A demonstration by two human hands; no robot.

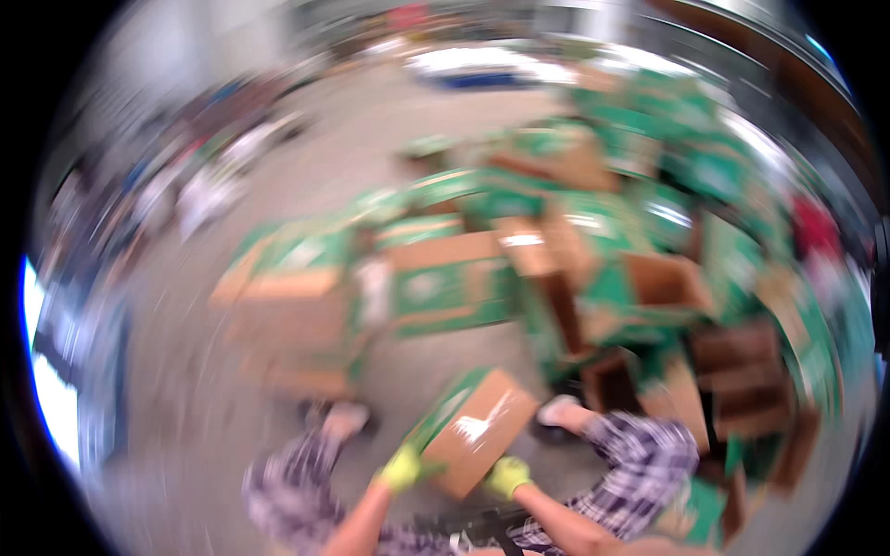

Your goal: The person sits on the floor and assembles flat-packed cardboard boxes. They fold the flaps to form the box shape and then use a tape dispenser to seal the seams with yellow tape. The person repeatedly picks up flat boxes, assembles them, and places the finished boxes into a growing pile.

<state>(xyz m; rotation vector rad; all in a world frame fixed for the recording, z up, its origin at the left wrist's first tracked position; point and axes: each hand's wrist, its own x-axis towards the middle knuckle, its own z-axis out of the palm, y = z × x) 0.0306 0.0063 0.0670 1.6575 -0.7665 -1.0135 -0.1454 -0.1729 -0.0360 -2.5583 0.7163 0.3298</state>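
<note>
Between my legs I hold a brown and green cardboard box [482, 428], tilted, with a shiny strip across its brown face. My left hand [405, 469], in a yellow-green glove, grips its left lower side. On the near right corner is my right hand [508, 476], gloved the same way and closed on the box. Motion blur smears the finger detail. Just beyond, a green and brown cardboard box [451, 283] lies on the floor, and to its left sits a stack of flat-looking brown and green boxes [292, 315].
A large heap of green and brown boxes [640, 218] fills the right and far right, several of them open, such as an open box [663, 281]. White bags [209, 199] lie at the far left on the grey floor [185, 361]. A blue-edged white pile [482, 69] stands at the back.
</note>
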